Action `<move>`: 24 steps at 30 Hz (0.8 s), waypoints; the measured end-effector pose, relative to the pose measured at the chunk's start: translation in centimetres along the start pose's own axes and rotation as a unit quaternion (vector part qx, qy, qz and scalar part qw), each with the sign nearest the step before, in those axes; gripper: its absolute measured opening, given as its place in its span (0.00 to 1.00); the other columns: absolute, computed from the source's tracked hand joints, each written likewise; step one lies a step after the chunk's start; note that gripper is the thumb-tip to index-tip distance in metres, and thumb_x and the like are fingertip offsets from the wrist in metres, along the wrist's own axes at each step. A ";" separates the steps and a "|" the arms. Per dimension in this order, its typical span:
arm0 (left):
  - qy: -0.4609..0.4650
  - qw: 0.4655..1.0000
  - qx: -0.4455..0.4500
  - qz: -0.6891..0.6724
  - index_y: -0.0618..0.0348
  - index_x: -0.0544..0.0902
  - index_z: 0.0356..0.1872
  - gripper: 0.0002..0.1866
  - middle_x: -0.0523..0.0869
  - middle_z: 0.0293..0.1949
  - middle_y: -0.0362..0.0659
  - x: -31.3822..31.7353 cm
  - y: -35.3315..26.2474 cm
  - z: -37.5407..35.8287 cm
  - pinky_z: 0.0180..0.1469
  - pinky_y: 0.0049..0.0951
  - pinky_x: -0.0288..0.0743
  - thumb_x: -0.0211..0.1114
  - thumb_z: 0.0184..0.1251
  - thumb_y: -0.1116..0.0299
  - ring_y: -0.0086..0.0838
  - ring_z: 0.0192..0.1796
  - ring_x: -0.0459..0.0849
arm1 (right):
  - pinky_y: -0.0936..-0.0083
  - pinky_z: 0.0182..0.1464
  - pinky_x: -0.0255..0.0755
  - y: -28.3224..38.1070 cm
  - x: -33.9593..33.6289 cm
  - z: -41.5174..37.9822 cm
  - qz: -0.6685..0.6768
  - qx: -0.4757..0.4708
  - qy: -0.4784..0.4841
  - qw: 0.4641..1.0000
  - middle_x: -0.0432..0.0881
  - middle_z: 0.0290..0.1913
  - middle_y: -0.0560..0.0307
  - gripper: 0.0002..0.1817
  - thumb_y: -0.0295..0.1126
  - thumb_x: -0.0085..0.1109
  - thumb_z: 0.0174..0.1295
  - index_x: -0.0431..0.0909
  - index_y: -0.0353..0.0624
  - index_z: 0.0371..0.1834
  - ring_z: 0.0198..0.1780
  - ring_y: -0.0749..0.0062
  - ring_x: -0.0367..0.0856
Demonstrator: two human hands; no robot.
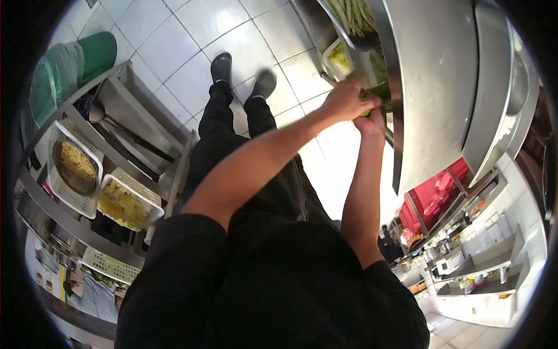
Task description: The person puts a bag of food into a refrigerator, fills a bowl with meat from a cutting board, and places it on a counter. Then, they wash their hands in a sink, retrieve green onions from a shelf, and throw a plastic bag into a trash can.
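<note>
Both hands meet at an open metal drawer at the upper right. My left hand [347,102] is closed, its fingers pressed on a green item [364,111] whose kind I cannot make out. Just beside it, my right hand [373,122] is closed round the same item, partly covering it. Dark green vegetables [381,90] lie in the drawer right by the fingers. Long green beans [354,16] fill a metal container farther up, and a white tub of yellow-green pieces [337,58] sits near my left hand.
A steel counter [436,87] borders the drawer on the right. At left, a metal rack holds a bowl of noodles [77,167] and a white basket of yellow food [122,203]. A green bin [97,57] stands upper left. Another person [96,296] is at the lower left.
</note>
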State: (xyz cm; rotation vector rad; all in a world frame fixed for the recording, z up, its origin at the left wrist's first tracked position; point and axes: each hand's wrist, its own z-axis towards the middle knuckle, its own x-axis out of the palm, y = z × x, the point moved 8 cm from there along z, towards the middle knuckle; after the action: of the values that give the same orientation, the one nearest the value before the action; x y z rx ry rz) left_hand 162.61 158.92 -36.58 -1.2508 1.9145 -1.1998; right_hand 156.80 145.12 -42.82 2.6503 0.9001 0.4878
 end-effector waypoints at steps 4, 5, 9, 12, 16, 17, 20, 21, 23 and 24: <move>0.308 0.948 -0.074 0.027 0.70 0.67 0.60 0.40 0.84 0.35 0.56 2.1 -0.1 1.0 0.34 0.34 0.77 0.66 0.40 0.63 0.42 0.36 0.83 | 0.51 0.58 0.64 -1.0 0.3 -1.5 -0.058 0.071 -0.046 0.995 0.76 0.56 0.57 0.17 0.44 0.55 0.67 0.74 0.51 0.55 0.57 0.65 0.73; 0.330 0.937 -0.078 0.079 0.76 0.65 0.59 0.42 0.84 0.32 0.57 2.4 -0.2 1.2 0.30 0.35 0.76 0.66 0.37 0.66 0.42 0.33 0.84 | 0.48 0.60 0.61 -1.0 0.5 -2.3 -0.096 0.088 -0.059 0.990 0.75 0.57 0.57 0.18 0.46 0.54 0.68 0.74 0.54 0.56 0.58 0.65 0.71; 0.290 0.944 -0.089 0.130 0.78 0.72 0.51 0.35 0.85 0.34 0.59 3.6 0.0 2.4 0.34 0.35 0.80 0.65 0.37 0.67 0.43 0.37 0.86 | 0.49 0.59 0.58 -0.1 1.2 -3.1 -0.171 0.069 -0.054 0.981 0.74 0.58 0.60 0.24 0.57 0.53 0.65 0.71 0.58 0.58 0.61 0.63 0.68; 0.181 0.964 -0.114 0.158 0.74 0.78 0.46 0.27 0.86 0.37 0.58 4.3 1.5 3.8 0.38 0.36 0.81 0.65 0.40 0.67 0.43 0.39 0.87 | 0.52 0.58 0.60 0.5 -0.3 -3.0 -0.248 0.080 0.008 0.966 0.74 0.58 0.58 0.31 0.63 0.51 0.63 0.71 0.53 0.60 0.58 0.62 0.71; 0.217 0.955 -0.101 0.175 0.70 0.84 0.37 0.19 0.86 0.36 0.57 1.7 0.6 3.6 0.37 0.36 0.80 0.63 0.44 0.67 0.42 0.36 0.86 | 0.62 0.56 0.66 3.6 -0.7 -8.1 -0.497 -0.148 -0.103 0.849 0.79 0.54 0.50 0.31 0.57 0.49 0.66 0.72 0.42 0.60 0.53 0.61 0.76; 0.252 0.945 -0.098 0.184 0.70 0.84 0.36 0.18 0.86 0.35 0.57 1.2 0.1 3.1 0.36 0.36 0.80 0.63 0.44 0.67 0.41 0.35 0.86 | 0.63 0.55 0.68 4.5 -0.9 -9.2 -0.567 -0.241 -0.132 0.776 0.79 0.53 0.47 0.30 0.54 0.50 0.66 0.73 0.41 0.60 0.52 0.59 0.77; 0.313 0.931 -0.121 0.140 0.71 0.82 0.27 0.12 0.83 0.26 0.55 0.3 1.5 3.1 0.26 0.37 0.76 0.62 0.37 0.75 0.38 0.25 0.82 | 0.59 0.55 0.71 4.2 1.4 -10.3 -0.790 -0.449 -0.189 0.372 0.75 0.56 0.32 0.35 0.38 0.68 0.50 0.69 0.30 0.59 0.55 0.44 0.76; 0.340 0.918 -0.126 0.158 0.70 0.82 0.26 0.12 0.83 0.25 0.54 0.3 1.9 3.1 0.25 0.37 0.75 0.62 0.36 0.75 0.39 0.24 0.81 | 0.58 0.55 0.71 3.1 5.0 -11.6 -0.766 -0.516 -0.137 0.359 0.75 0.56 0.32 0.35 0.37 0.69 0.48 0.69 0.31 0.59 0.56 0.43 0.76; 0.344 0.918 -0.123 0.154 0.71 0.82 0.27 0.12 0.83 0.25 0.53 0.8 1.8 2.9 0.25 0.37 0.75 0.63 0.36 0.75 0.38 0.24 0.81 | 0.57 0.55 0.71 2.3 6.5 -8.5 -0.745 -0.445 -0.039 0.496 0.74 0.58 0.34 0.35 0.32 0.70 0.45 0.70 0.37 0.60 0.57 0.41 0.75; 0.345 0.918 -0.120 0.152 0.71 0.82 0.27 0.12 0.83 0.26 0.53 0.8 1.6 2.6 0.25 0.37 0.75 0.63 0.37 0.74 0.38 0.24 0.81 | 0.58 0.55 0.71 2.0 8.3 -7.9 -0.725 -0.458 0.032 0.513 0.74 0.58 0.35 0.35 0.30 0.70 0.44 0.70 0.38 0.60 0.56 0.41 0.75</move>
State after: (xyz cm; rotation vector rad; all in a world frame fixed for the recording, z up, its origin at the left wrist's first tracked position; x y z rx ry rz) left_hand 163.78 157.48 -39.13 -0.6162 2.7124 -1.3755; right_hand 160.89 150.18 -33.17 0.3961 1.7445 0.3489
